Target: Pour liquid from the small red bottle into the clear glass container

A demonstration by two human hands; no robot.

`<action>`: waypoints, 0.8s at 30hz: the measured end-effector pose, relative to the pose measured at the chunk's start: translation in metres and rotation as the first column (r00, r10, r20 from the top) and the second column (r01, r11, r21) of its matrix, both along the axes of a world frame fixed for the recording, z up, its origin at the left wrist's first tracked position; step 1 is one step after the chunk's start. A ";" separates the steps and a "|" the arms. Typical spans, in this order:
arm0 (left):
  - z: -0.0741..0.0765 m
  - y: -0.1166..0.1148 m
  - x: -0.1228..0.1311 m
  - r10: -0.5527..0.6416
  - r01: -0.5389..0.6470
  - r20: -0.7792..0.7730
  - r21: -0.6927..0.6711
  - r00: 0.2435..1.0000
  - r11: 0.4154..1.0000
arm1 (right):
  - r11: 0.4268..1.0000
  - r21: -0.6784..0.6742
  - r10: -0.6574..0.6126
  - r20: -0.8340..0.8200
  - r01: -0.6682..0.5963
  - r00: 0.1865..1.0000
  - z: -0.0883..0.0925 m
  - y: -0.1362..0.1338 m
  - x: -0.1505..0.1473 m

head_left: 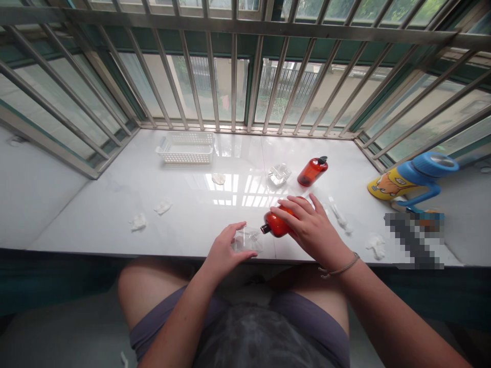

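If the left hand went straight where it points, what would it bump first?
Probably the red bottle in the right hand: its neck is just past the clear container the left hand holds. Depth is unclear, though.

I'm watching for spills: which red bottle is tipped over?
The red bottle held by the right hand, its black neck facing the clear container in the left hand; the other red bottle stands upright on the counter.
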State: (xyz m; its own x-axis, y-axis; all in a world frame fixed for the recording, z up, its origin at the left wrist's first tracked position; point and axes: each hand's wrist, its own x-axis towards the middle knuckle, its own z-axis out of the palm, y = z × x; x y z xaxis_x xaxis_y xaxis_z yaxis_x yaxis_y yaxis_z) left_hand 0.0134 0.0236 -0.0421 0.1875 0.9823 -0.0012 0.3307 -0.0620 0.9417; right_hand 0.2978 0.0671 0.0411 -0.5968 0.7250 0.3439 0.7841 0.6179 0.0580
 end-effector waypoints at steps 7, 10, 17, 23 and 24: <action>0.003 0.000 0.000 0.001 -0.001 0.003 0.002 1.000 1.000 | 1.000 -0.009 -0.002 0.008 0.002 1.000 0.003 0.001 0.002; 0.003 0.001 0.000 -0.003 0.003 0.002 0.000 1.000 1.000 | 1.000 -0.008 -0.004 0.013 0.004 1.000 0.004 0.001 0.003; 0.004 0.001 0.000 -0.003 0.003 0.006 -0.009 1.000 1.000 | 1.000 -0.001 0.001 0.008 -0.001 1.000 0.007 0.002 0.004; 0.003 0.001 0.000 -0.007 0.007 0.002 -0.011 1.000 1.000 | 1.000 0.002 0.001 0.011 -0.001 1.000 0.010 0.002 0.005; 0.003 0.001 0.000 -0.007 0.007 -0.001 -0.011 1.000 1.000 | 1.000 0.005 0.000 0.014 0.000 1.000 0.011 0.001 0.005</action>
State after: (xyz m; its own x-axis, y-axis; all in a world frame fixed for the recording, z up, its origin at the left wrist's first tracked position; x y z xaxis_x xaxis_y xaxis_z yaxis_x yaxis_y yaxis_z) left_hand 0.0130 0.0249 -0.0393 0.1947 0.9808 -0.0120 0.3311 -0.0542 0.9420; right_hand 0.3028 0.0686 0.0521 -0.6016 0.7231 0.3394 0.7831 0.6178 0.0718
